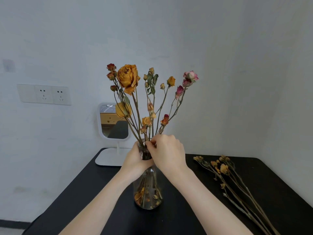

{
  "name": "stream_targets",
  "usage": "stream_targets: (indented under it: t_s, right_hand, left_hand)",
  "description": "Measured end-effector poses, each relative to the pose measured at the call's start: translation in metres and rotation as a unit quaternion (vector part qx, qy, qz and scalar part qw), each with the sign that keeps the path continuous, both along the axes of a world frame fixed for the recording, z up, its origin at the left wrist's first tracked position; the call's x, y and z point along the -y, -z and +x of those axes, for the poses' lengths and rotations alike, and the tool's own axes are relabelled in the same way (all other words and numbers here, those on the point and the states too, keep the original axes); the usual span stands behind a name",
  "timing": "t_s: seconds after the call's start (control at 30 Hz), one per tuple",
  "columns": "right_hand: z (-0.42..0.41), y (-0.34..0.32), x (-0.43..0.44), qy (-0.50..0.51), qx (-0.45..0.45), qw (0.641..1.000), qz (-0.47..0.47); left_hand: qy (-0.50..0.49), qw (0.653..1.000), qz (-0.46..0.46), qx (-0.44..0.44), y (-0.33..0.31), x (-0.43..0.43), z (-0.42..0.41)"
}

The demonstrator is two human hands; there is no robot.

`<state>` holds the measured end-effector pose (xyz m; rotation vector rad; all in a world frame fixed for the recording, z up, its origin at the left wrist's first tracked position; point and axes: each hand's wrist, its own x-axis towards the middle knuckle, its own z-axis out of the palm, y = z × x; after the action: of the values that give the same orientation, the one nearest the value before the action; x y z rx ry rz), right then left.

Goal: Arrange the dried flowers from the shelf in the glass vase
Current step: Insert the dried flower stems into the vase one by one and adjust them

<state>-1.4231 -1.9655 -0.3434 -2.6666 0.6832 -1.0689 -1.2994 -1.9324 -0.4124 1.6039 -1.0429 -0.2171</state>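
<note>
On the black desk [105, 192], near its middle, stands the glass vase [149, 192], upright, with loose petals and stem ends showing through its wide base. A bunch of dried flowers [149, 99] rises from its narrow neck and fans out: a large orange rose [128, 78] at upper left, small dark red buds beside it, yellow buds in the centre and pink buds [190, 77] at upper right.

Both hands meet at the neck of the vase. The left hand [135, 160] wraps around the neck from the left, its fingers closed on the glass. The right hand [166, 153] sits just above and to the right, its fingers [150, 143] pinched together on the stems where they enter the mouth of the vase.

To the right, well apart from the vase, a few more dried stems [237, 187] with yellow heads lie flat on the desk, heads pointing away from the camera. Behind the vase, at the far left edge of the desk, a white-framed mirror [113, 122] stands on a flat white base. A wall socket panel [44, 94] sits on the pale wall to the left.
</note>
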Motion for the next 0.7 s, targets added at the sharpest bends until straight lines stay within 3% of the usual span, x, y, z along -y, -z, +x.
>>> stream_targets:
  t_s: [0.7]
  right_hand:
    - [0.01, 0.016, -0.003, -0.013, 0.043, 0.996, 0.078]
  left_hand:
    - [-0.02, 1.0, -0.007, -0.01, 0.008, 0.001, 0.001]
